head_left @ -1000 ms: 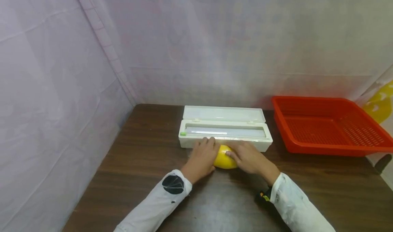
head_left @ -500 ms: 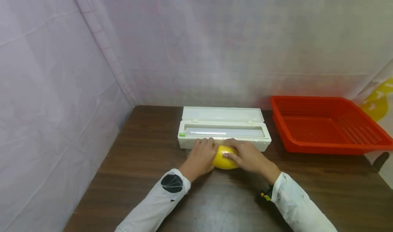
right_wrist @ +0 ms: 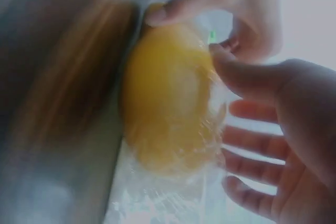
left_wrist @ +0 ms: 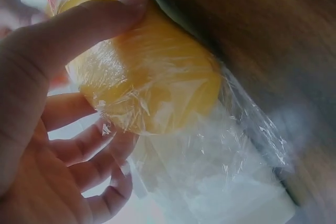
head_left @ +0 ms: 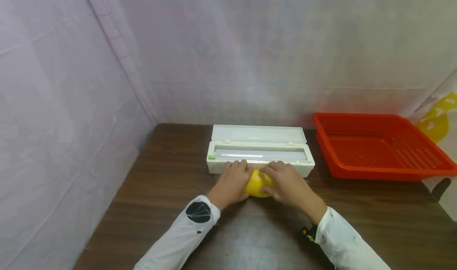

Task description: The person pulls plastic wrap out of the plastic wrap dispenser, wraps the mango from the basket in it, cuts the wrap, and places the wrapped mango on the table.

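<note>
A smooth yellow oval object (left_wrist: 157,72), its exact kind not shown, lies between both hands in wrinkled clear cling film (left_wrist: 210,145). My left hand (head_left: 230,184) holds its left side; in the left wrist view the thumb (left_wrist: 94,22) lies across it and the fingers curl beneath the film. On the other side, my right hand (head_left: 289,184) has its fingers over the far edge and its thumb at the near edge. Just behind stands a white cling film dispenser (head_left: 260,167), lid raised, with a roll (head_left: 260,154) inside and a green slider (head_left: 212,157) at left.
A red plastic basket (head_left: 375,174) with a perforated base stands at the back right. White sheeting (head_left: 250,55) hangs behind and to the left of the brown wooden table (head_left: 150,182). Beyond the basket, a yellow pattern (head_left: 433,123) shows at the right edge.
My right hand's thumb has moved down the front of the yellow object and its fingers have shifted. The left hand keeps nearly the same place, and the dispenser and basket stay put.
</note>
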A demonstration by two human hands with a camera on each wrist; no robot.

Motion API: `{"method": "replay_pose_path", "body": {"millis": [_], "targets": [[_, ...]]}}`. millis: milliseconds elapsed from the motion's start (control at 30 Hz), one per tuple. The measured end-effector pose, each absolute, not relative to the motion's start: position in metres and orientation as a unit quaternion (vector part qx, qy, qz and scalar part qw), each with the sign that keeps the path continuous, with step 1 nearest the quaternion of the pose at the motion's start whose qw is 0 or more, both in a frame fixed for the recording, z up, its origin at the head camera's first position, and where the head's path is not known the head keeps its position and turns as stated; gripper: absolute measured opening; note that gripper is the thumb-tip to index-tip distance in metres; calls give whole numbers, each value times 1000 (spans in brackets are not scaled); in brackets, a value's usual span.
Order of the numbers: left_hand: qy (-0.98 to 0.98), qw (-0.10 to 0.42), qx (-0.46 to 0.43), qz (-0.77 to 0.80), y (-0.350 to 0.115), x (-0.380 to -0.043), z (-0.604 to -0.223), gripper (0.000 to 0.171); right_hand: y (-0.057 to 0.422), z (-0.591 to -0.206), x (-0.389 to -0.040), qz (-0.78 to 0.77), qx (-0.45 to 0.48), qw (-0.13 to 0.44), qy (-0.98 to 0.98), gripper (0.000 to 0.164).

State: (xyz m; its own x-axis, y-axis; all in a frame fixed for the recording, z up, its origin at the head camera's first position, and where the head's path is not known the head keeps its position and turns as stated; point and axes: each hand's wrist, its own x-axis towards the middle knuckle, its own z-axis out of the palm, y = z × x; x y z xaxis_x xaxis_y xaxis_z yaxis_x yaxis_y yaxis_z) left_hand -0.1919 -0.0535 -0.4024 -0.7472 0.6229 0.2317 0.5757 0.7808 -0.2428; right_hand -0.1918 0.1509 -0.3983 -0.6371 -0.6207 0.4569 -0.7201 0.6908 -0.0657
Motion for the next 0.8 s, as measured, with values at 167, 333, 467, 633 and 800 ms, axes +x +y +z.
{"method": "replay_pose_path", "body": {"millis": [167,333,467,633,800], "targets": [[-936,132,-319,67,-55,-192,-403,76,149,-404,-191,108,387,189,-896,63],[-938,131,-319,43,-55,-193,-401,78,147,-405,-190,84,374,197,-903,71],[-935,136,-326,25,-55,-193,-401,74,148,-406,-191,75,369,202,-904,70],[-936,130,-328,3,-57,-194,-399,73,149,-405,-193,85,370,186,-906,68],[-939,110,-327,-9,-58,-193,-398,75,151,-403,-197,99,377,180,-903,65]]}}
